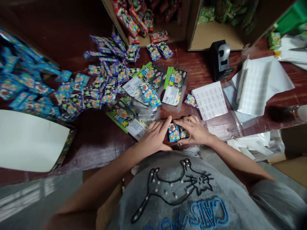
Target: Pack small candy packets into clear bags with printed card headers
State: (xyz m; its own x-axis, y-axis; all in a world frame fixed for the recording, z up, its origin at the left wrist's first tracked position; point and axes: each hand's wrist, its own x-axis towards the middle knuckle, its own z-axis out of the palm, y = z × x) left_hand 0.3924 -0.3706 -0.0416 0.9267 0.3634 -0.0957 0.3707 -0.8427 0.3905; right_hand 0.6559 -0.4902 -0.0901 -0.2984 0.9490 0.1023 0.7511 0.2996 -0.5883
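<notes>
On the table edge in front of my body lie a small blue printed box [173, 133] and a purple one [183, 133], side by side. My right hand [195, 130] closes around the purple box from the right, its fingers along the top and its thumb below. To the left of the blue box is my left hand [155, 135], fingers stretched out and thumb apart, with a gap to the box. Just beyond my hands are printed plastic packets [174, 86], with two blue boxes [150, 95] lying on another packet.
Purple boxes [107, 76] and blue boxes [24, 80] heap up at the left. Cardboard cartons [196, 35] stand at the back. A black tape dispenser [219, 62], a sticker sheet [211, 99] and white papers [254, 86] lie at the right. A white panel [31, 140] sits front left.
</notes>
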